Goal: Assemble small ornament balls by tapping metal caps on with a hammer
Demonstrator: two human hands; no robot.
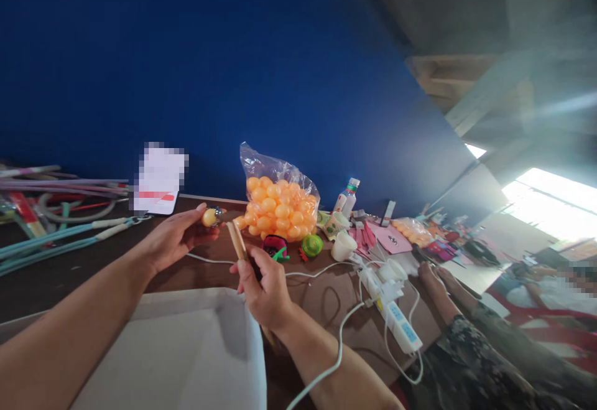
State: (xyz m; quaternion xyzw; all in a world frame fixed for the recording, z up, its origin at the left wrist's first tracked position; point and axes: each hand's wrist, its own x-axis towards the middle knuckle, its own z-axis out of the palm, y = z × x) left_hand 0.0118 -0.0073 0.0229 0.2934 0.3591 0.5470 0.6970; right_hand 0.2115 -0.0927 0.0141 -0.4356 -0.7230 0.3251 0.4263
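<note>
My left hand [180, 236] is closed around a small yellow-orange ball [209, 218], pinched between thumb and fingers. A shiny silver and dark piece [217, 212] sits against the ball's right side. To the right, my right hand [263, 285] grips a long, tan, strip-like piece [237, 240] that points up and away; its exact kind cannot be made out. The two hands are close but apart. Just behind them, a clear plastic bag [280, 205] full of orange balls stands on the brown table [209, 251].
A white-lined box [196, 348] lies below my hands. Leashes or cords [65, 236] lie left of a propped phone [161, 180]. A green round item [311, 246], white cup [344, 245], bottle [347, 197] and power strip [396, 320] with cables are right. Another person's hands [433, 279] work farther right.
</note>
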